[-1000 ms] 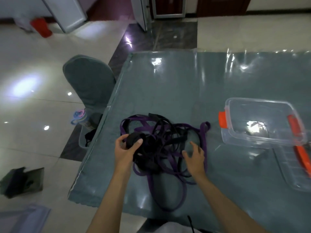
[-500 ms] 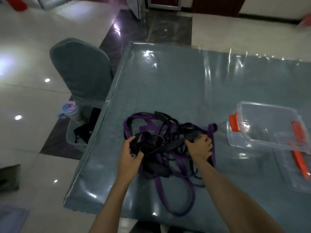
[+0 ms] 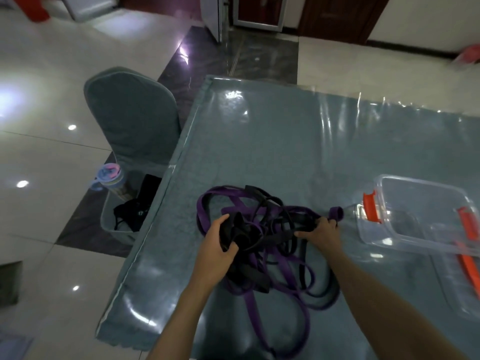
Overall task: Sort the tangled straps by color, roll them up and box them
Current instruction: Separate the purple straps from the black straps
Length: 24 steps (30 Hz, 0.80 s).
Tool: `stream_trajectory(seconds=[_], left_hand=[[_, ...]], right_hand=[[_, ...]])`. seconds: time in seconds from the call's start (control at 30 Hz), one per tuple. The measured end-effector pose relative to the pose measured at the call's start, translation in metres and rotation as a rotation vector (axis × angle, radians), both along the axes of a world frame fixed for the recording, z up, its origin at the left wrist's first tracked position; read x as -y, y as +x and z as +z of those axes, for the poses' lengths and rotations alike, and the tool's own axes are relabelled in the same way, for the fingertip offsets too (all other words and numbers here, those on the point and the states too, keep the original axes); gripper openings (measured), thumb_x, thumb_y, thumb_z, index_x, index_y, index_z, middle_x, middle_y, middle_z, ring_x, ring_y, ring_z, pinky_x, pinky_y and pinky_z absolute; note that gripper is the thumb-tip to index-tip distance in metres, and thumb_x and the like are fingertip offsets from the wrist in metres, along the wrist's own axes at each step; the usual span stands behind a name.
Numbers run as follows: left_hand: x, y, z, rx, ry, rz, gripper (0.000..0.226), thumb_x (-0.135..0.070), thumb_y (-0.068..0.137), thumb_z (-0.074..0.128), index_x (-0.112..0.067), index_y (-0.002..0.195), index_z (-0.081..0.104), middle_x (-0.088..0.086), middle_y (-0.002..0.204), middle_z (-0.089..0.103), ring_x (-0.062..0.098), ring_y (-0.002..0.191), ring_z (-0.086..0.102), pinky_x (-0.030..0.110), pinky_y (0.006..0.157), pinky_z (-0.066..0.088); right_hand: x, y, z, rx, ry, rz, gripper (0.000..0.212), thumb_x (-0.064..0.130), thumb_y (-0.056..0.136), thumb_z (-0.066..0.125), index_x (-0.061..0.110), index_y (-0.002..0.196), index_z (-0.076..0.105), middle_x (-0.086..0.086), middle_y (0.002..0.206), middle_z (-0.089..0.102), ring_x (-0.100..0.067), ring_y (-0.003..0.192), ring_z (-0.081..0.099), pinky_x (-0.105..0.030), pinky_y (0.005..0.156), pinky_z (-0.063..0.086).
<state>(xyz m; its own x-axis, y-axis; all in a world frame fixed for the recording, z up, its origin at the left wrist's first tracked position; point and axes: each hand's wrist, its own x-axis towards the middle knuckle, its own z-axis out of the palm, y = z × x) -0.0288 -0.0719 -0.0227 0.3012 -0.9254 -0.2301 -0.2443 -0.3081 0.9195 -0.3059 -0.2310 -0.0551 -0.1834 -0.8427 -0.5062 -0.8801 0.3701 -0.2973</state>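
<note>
Head camera looks forward and down (close) over the table (image 3: pixel 272 141).

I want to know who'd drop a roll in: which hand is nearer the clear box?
Right. The right hand grips straps just beside the clear box; the left hand holds black straps across the tangle, farther away.

A grey covered chair (image 3: pixel 132 120) stands left of the table (image 3: pixel 285 141). A lidded cup (image 3: pixel 109 175) and dark cloth (image 3: pixel 135 211) sit on its seat.
</note>
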Motion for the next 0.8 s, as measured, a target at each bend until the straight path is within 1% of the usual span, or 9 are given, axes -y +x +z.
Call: stream_trajectory(seconds=[0.17, 0.27, 0.33, 0.4, 0.47, 0.57, 0.63, 0.73, 0.8], left_hand=[[0.015, -0.002, 0.005, 0.020, 0.020, -0.023, 0.065, -0.019, 0.096, 0.071, -0.051, 0.146, 0.045, -0.019, 0.137, 0.063, 0.002, 0.125, 0.063, 0.040, 0.108, 0.056], [0.022, -0.005, 0.007, 0.027, 0.024, -0.050, 0.064, -0.017, 0.097, 0.070, -0.043, 0.150, 0.044, -0.016, 0.141, 0.061, 0.004, 0.129, 0.061, 0.042, 0.112, 0.053], [0.026, -0.006, 0.010, 0.034, 0.025, -0.076, 0.063, -0.016, 0.098, 0.069, -0.037, 0.152, 0.045, -0.012, 0.144, 0.059, 0.008, 0.132, 0.059, 0.043, 0.114, 0.050], [0.029, -0.007, 0.013, 0.050, 0.016, -0.088, 0.062, -0.015, 0.098, 0.069, -0.035, 0.152, 0.047, -0.012, 0.146, 0.058, 0.008, 0.135, 0.056, 0.042, 0.116, 0.048], [0.032, -0.008, 0.015, 0.060, -0.007, -0.111, 0.058, -0.013, 0.099, 0.069, -0.036, 0.150, 0.051, -0.014, 0.145, 0.058, 0.005, 0.135, 0.054, 0.039, 0.119, 0.045], [0.037, -0.009, 0.021, 0.084, -0.028, -0.184, 0.048, -0.013, 0.099, 0.069, -0.043, 0.135, 0.063, -0.016, 0.133, 0.063, -0.005, 0.126, 0.055, 0.030, 0.117, 0.044], [0.040, -0.013, 0.026, 0.066, 0.002, -0.238, 0.041, -0.013, 0.098, 0.070, -0.044, 0.126, 0.069, -0.017, 0.127, 0.063, -0.010, 0.120, 0.056, 0.026, 0.114, 0.044], [0.040, -0.031, 0.038, -0.088, 0.102, -0.263, 0.038, -0.036, 0.095, 0.075, -0.044, 0.131, 0.065, -0.018, 0.133, 0.063, -0.005, 0.125, 0.057, 0.025, 0.110, 0.046], [0.038, -0.044, 0.046, -0.334, 0.197, -0.211, 0.065, -0.063, 0.079, 0.081, -0.047, 0.137, 0.058, -0.021, 0.131, 0.064, -0.004, 0.120, 0.059, 0.021, 0.100, 0.049]], right_hand=[[-0.005, 0.006, 0.007, 0.256, -0.056, -0.067, 0.105, 0.052, 0.074, 0.092, -0.001, 0.148, 0.039, -0.020, 0.148, 0.048, -0.039, 0.136, 0.050, -0.052, 0.112, 0.046], [-0.010, 0.016, 0.005, 0.468, -0.071, -0.158, 0.104, 0.039, 0.080, 0.091, 0.004, 0.156, 0.031, -0.017, 0.151, 0.052, -0.037, 0.137, 0.053, -0.052, 0.113, 0.046], [-0.011, 0.022, 0.003, 0.433, -0.101, -0.146, 0.086, 0.026, 0.086, 0.088, 0.004, 0.151, 0.038, -0.019, 0.144, 0.058, -0.037, 0.131, 0.058, -0.049, 0.107, 0.050], [-0.016, 0.024, 0.005, 0.441, -0.158, -0.181, 0.064, 0.010, 0.088, 0.084, 0.005, 0.140, 0.047, -0.021, 0.132, 0.066, -0.033, 0.113, 0.065, -0.041, 0.094, 0.054], [-0.024, 0.023, 0.010, 0.511, -0.231, -0.204, 0.052, -0.003, 0.088, 0.077, 0.005, 0.133, 0.053, -0.023, 0.123, 0.070, -0.031, 0.094, 0.068, -0.040, 0.082, 0.057], [-0.038, 0.018, 0.022, 0.612, -0.393, -0.132, 0.050, -0.015, 0.085, 0.070, 0.006, 0.130, 0.061, -0.019, 0.115, 0.072, -0.040, 0.096, 0.071, -0.044, 0.078, 0.059], [-0.051, 0.018, 0.031, 0.673, -0.482, -0.031, 0.052, -0.015, 0.083, 0.073, 0.011, 0.128, 0.065, -0.006, 0.107, 0.074, -0.031, 0.098, 0.073, -0.031, 0.076, 0.059], [-0.076, 0.029, 0.044, 0.727, -0.555, 0.141, 0.060, -0.002, 0.083, 0.081, 0.032, 0.129, 0.064, 0.015, 0.109, 0.074, -0.012, 0.097, 0.073, -0.018, 0.081, 0.056], [-0.093, 0.043, 0.050, 0.723, -0.570, 0.228, 0.069, 0.003, 0.083, 0.079, 0.044, 0.134, 0.058, 0.020, 0.118, 0.071, -0.008, 0.104, 0.071, -0.015, 0.088, 0.054]])
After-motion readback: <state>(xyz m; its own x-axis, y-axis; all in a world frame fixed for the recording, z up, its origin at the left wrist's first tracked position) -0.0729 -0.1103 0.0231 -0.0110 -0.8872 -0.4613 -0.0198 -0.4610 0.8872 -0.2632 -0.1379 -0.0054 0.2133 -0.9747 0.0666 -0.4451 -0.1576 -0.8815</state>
